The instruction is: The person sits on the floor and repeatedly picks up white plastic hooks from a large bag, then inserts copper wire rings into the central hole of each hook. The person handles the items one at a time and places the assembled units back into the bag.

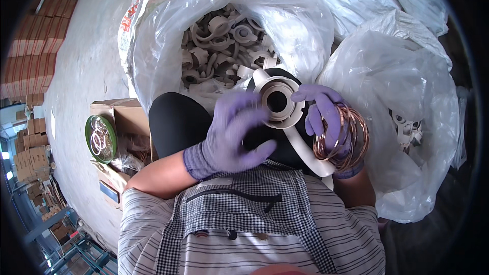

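An off-white plastic part (301, 147), with a round collar and a long curved handle, is over my lap. My right hand (326, 109), in a purple glove, is closed on it with the fingers at the collar's right edge. Several thin copper-coloured rings (359, 140) hang in a loose bundle around that hand. My left hand (232, 130), gloved the same way and a little blurred, is beside the collar's left edge. Its thumb and fingers are apart and nothing shows in them; whether the fingertips touch the collar I cannot tell.
A big plastic-lined sack (158, 46) ahead holds many similar off-white parts (219, 46). Another lined bag (367, 76) at the right has a few pieces inside. On my left, a green round tray (113, 147) with rings sits at a cardboard box (127, 107). Stacked cartons (33, 56) stand farther left.
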`<action>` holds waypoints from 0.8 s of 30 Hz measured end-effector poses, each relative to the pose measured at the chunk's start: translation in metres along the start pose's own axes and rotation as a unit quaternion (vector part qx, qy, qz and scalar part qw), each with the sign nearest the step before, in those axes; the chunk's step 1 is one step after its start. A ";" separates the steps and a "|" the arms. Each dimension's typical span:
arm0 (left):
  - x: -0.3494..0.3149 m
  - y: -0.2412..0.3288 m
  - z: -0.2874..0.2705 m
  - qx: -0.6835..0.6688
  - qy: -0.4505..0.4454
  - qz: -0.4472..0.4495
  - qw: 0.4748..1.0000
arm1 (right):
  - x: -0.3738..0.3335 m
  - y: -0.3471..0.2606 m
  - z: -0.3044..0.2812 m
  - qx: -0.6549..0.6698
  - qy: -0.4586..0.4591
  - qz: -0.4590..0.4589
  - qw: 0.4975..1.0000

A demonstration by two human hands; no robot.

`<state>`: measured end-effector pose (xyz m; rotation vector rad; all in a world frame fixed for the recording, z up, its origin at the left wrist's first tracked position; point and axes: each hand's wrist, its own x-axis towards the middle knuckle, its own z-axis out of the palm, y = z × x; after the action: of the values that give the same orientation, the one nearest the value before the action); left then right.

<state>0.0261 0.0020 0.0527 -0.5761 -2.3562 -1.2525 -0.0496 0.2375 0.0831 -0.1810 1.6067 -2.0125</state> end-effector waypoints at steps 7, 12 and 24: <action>0.039 -0.031 0.021 -0.079 -0.138 -0.003 0.987 | -0.010 -0.017 0.008 -0.289 0.072 -0.050 0.954; 0.044 -0.037 0.016 -0.121 -0.158 0.034 0.979 | -0.009 -0.021 0.004 -0.250 0.099 -0.073 0.961; 0.051 0.029 -0.007 -0.510 -0.144 -0.310 0.789 | -0.006 -0.030 0.016 -0.304 0.079 -0.117 0.942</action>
<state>0.0000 0.0193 0.1033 -0.2534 -1.9285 -2.9750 -0.0476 0.2303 0.1168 -0.4664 2.3744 -1.6564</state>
